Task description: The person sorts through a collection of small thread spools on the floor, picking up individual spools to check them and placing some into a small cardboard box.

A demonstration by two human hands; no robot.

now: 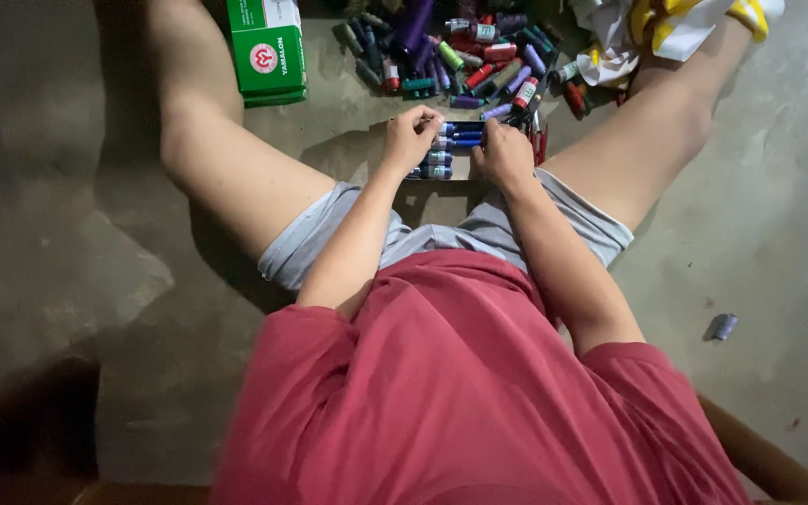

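I sit on a concrete floor with my legs spread. Between them lies a row of blue lighters, lined up side by side. My left hand rests on the left end of the row, fingers curled over a lighter. My right hand presses on the right end of the same row. Whether either hand actually pinches one lighter is hard to tell. Beyond the hands a loose pile of coloured lighters spreads on the floor, in red, green, purple and dark tones.
A green cardboard box stands at the far left of the pile. A white and yellow cloth lies at the far right by my foot. One small grey lighter lies alone on the floor to my right.
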